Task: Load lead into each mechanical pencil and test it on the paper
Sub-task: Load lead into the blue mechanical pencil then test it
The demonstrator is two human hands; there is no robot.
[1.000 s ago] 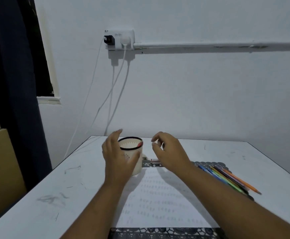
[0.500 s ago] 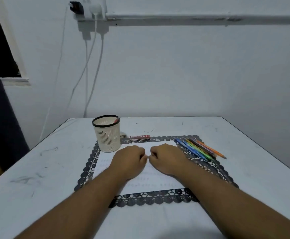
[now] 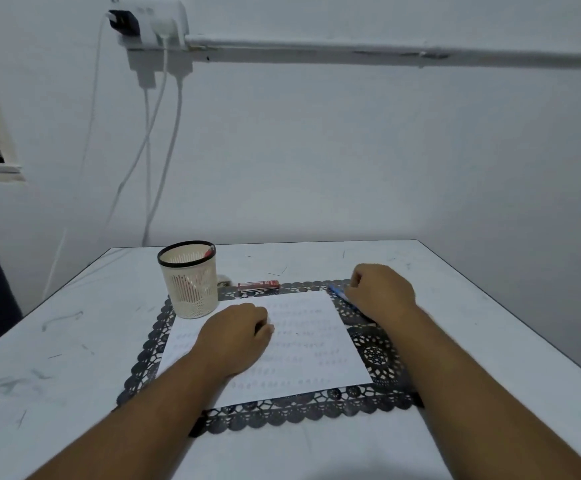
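R hand (image 3: 381,294): sat on the pencils at the mat's right edge, fingers curled down over them; only a blue pencil (image 3: 342,296) poked out to the left. Whether one was actually pinched, can't tell.
L hand (image 3: 237,336): loose fist resting on the paper (image 3: 316,344), holding nothing.
Lead: red lead case (image 3: 258,285) lay on the mat's far edge, just right of the cup (image 3: 189,280), untouched.
Paper: centred on the lace mat (image 3: 374,355), rows of faint marks on it; L hand pinned its left part.
Step (judged): picking one pencil from the bunch, w/ loading not yet begun.
How to do it well: take one barrel only, pinch near the middle, lift straight up so the others don't roll off the mat. Bring it over the paper, then let L hand fetch the case.
Risk: lead is thin & brittle, so feed one stick gently, no forcing.
Cup: something red showed at its far rim; contents unclear.
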